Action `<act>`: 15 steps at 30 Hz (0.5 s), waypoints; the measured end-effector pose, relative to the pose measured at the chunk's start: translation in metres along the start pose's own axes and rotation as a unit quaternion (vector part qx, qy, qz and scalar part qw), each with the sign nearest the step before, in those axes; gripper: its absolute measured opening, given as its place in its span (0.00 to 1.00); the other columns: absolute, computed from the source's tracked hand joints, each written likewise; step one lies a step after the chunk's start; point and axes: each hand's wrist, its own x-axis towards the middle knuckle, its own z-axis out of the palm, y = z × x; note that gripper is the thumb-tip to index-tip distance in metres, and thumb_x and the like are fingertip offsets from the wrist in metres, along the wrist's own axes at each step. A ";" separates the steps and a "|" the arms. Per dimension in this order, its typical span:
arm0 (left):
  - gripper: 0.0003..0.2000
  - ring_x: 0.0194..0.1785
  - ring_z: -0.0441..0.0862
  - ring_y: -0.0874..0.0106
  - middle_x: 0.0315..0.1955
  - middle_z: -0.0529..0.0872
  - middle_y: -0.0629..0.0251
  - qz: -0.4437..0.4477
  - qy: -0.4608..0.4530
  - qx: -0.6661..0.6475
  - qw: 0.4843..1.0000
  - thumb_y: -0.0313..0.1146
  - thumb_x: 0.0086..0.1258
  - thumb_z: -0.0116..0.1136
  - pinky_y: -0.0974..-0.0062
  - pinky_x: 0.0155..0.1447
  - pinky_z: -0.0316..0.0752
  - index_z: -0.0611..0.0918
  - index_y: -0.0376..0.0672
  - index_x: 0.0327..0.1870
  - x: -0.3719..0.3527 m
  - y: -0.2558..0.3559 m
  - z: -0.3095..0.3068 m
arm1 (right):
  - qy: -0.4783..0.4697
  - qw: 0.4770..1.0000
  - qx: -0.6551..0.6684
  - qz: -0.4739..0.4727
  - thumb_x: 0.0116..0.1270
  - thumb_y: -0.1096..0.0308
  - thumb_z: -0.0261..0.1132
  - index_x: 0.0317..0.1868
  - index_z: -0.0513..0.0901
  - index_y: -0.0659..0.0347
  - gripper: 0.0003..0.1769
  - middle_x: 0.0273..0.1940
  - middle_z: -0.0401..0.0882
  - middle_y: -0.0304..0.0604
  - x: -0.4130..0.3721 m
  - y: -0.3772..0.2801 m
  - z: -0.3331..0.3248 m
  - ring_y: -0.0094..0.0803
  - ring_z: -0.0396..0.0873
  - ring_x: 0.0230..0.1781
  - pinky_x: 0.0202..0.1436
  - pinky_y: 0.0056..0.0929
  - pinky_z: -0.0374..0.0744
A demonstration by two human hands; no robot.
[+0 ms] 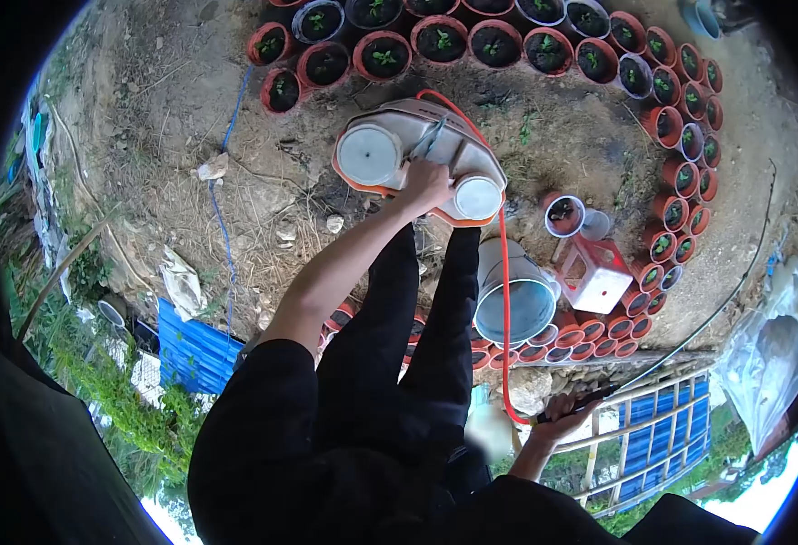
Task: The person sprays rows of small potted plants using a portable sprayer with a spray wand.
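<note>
Ground: bare packed earth (144,100) with dry straw and small stones, outdoors.
Far left of the left hand: a blue sheet (194,350) lying flat by green weeds.
Left hand (426,182): arm stretched down, fingers curled shut on the top of the sprayer tank (399,123), between its two white caps. Exactly which part they clasp is hidden under the hand.
Sprayer tank: white with orange trim, lying on the earth directly beneath that hand, just past the person's feet.
Beyond the hand: potted seedlings (494,45) in red and white pots, curving round to the right.
Step in hand: it looks like taking hold of the tank while it rests on the ground.
Next move calls for: a firm grip on the top, and slack in the hose.
Hose (505,272): orange, running from the tank just beside the left hand to the right hand.
Right of the left hand: a pale bucket (513,304), touching the hose line.
Right hand (564,413): closed round a dark spray wand (590,395), held low, well apart from the tank.
</note>
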 end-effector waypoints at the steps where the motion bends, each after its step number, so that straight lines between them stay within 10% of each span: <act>1: 0.14 0.36 0.89 0.57 0.29 0.90 0.54 0.020 0.029 0.003 0.999 0.44 0.58 0.68 0.58 0.43 0.80 0.89 0.41 0.33 0.007 -0.001 -0.006 | 0.000 1.000 0.004 -0.001 0.80 0.38 0.51 0.35 0.71 0.51 0.26 0.16 0.54 0.28 0.005 0.000 -0.002 0.15 0.50 0.09 0.10 0.18 0.48; 8: 0.10 0.40 0.88 0.63 0.31 0.91 0.63 0.010 -0.015 -0.030 0.999 0.36 0.59 0.62 0.54 0.55 0.69 0.89 0.46 0.39 0.040 0.017 -0.019 | -0.019 1.000 -0.001 -0.004 0.79 0.38 0.53 0.30 0.69 0.53 0.29 0.15 0.55 0.28 0.046 -0.025 0.008 0.17 0.51 0.09 0.09 0.19 0.52; 15: 0.12 0.59 0.75 0.65 0.69 0.72 0.61 0.072 0.385 -0.198 0.898 0.36 0.60 0.68 0.58 0.65 0.68 0.81 0.46 0.43 -0.025 0.028 -0.022 | -0.015 0.998 -0.063 -0.004 0.76 0.37 0.57 0.28 0.65 0.52 0.29 0.17 0.57 0.28 0.100 -0.071 0.005 0.18 0.56 0.11 0.11 0.20 0.58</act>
